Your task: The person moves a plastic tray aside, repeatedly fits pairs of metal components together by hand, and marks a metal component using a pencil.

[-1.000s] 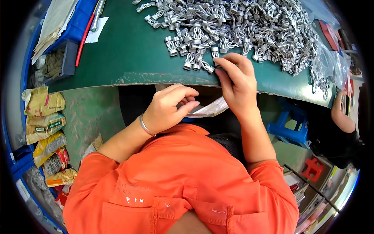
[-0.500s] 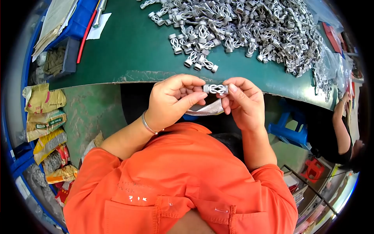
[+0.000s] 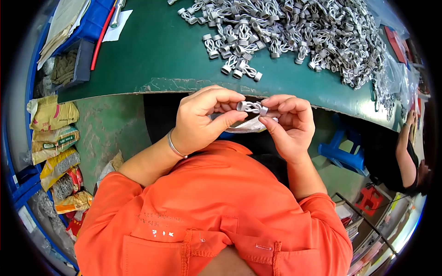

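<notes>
A small grey twisted metal-looking part, with ribbed collars at its ends and open looped strands between, is held level in front of my chest. My left hand pinches its left collar between thumb and forefinger. At the other end, my right hand has its thumb and forefinger closed about the right collar. Many similar grey parts lie heaped on the green table beyond my hands. Below the held part, a whitish bag or cloth shows over my lap, partly hidden.
At left stand a blue bin with papers, a grey box and a red rod. Stacked sacks line the floor. A blue stool and another person's arm are at right.
The held part has turned, so its left collar's open end shows more. My right fingers have shifted their hold. The view has moved slightly.
</notes>
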Demonstrator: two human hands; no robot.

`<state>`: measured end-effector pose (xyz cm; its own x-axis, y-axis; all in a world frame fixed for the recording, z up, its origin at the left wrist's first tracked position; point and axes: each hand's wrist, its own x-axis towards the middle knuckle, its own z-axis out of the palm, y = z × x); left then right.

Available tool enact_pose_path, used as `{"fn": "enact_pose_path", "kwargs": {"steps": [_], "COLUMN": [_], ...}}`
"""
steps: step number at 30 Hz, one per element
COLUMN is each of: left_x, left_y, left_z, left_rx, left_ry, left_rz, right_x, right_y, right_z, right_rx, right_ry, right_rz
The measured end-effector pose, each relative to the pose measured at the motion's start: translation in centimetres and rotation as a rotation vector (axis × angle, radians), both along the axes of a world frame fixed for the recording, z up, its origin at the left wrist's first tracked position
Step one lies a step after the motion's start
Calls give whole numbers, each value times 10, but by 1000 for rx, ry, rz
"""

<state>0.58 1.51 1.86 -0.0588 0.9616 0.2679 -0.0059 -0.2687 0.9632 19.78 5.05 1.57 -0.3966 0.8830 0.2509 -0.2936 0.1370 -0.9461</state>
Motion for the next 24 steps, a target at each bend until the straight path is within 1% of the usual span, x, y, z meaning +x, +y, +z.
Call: {"fn": "enact_pose_path", "kwargs": {"steps": [3, 5, 6, 8, 9, 10, 11, 13, 14, 15, 17, 19, 21, 22, 23, 24], "left_x": [-3, -9, -10, -11, -9, -6, -5, -5, -4, -4, -2, -3, -7, -8, -8, -8], "left_y": [-1, -3, -3, -4, -5, -6, -7, -5, -4, -3, -2, -1, -1, -1, -1, 0], "left_z": [0, -1, -1, -1, -2, -2, -3, -5, -6, -5, -3, -2, -2, -2, -1, 0], "left_rx": [-39, -18, -18, -16, -13, -76, -140, -115, -107, -97, -98, -101, -61, -61, -76, -90], "left_ry": [18, 121, 121, 228, 229, 179, 129, 158, 146, 134, 128, 122, 194, 195, 191, 188], "left_rz": [0, -83, -83, -71, -70, -16, 38, 38, 40, 40, 38, 39, -8, -7, -6, -5], "right_x": [1, 0, -2, -1, 2, 3, 1, -2, -4, -9, -21, -21, -20, -20, -19, -17], "right_y": [0, -1, -2, 1, 7, 12, 16, 26, 29, 34, 45, 48, 50, 47, 43, 38], "right_z": [-1, -2, -1, 5, 12, 16, 17, 18, 16, 16, 19, 11, 7, 7, 9, 13], "right_rx": [58, 79, 76, 74, 245, 417, 420, 638, 640, 641, 776, 769, 747, 691, 691, 389], "right_ry": [-27, -47, -57, -66, -272, -477, -475, -598, -657, -656, -694, -705, -716, -701, -701, -598], "right_rz": [7, 15, -14, -44, -35, -24, -24, -189, -232, -236, -288, -262, -247, -284, -284, -265]}}
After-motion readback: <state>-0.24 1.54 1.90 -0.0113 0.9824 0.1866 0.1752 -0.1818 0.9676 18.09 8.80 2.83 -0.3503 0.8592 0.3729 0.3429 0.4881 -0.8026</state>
